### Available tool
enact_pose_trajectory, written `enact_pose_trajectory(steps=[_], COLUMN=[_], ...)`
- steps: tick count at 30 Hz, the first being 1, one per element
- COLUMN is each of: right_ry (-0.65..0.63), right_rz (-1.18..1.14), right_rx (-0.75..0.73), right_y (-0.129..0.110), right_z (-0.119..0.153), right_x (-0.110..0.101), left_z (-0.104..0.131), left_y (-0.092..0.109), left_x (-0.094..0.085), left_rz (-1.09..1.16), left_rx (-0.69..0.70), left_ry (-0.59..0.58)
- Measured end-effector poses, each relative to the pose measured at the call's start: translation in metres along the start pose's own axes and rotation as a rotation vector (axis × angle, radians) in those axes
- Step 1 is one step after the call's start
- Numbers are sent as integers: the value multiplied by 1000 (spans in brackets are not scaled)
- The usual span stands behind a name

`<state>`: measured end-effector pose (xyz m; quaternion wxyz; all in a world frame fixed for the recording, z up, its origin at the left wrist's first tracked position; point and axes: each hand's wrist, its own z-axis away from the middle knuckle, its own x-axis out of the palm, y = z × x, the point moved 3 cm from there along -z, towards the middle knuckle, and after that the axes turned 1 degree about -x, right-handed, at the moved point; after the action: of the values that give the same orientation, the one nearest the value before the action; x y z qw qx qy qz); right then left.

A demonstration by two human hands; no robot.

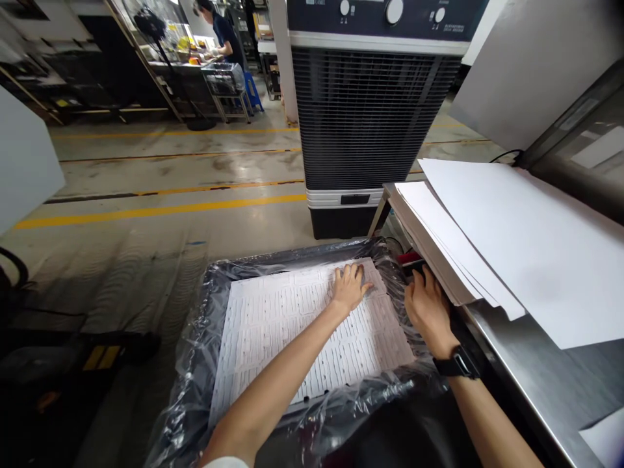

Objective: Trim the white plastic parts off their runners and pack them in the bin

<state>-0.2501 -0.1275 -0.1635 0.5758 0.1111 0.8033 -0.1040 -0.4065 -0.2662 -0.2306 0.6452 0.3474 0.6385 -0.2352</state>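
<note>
A white sheet with rows of cut or embossed lines [302, 325] lies in a bin lined with clear plastic [195, 351]. Spread over the sheet's upper right part is my left hand [349, 286], palm down with fingers apart. My right hand [428, 309], with a black watch on its wrist, is beside the bin's right edge, at the side of the metal table. Its fingers are bent near a dark and red object [410, 259] partly hidden under the paper stack; whether they hold it cannot be made out.
White paper sheets [536, 234] lie on the metal table [526, 364] at the right, overhanging its edge. A tall black air cooler [365, 117] stands behind the bin. Dark equipment [88, 370] is at the lower left. A person [221, 36] works at a far bench.
</note>
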Motion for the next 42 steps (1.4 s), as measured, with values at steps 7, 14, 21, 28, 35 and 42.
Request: enact_pose_trajectory(steps=[7, 14, 21, 28, 35, 42], right_ry=[54, 107, 420, 312, 255, 437], right_rz=[-52, -294, -296, -545, -1133, -1470], right_rx=[86, 7, 366, 951, 928, 932], right_y=[-41, -68, 14, 112, 97, 102], right_z=[27, 79, 74, 86, 87, 91], right_x=[-16, -98, -193, -179, -128, -125], left_z=[17, 85, 90, 22, -36, -64], left_y=[8, -65, -77, 99, 233, 252], left_x=[-6, -47, -112, -209, -192, -207], left_rz=[-13, -118, -25, 286, 357, 418], left_rx=[-13, -363, -371, 357, 958, 1037], left_ry=[-40, -90, 87, 265, -80, -208])
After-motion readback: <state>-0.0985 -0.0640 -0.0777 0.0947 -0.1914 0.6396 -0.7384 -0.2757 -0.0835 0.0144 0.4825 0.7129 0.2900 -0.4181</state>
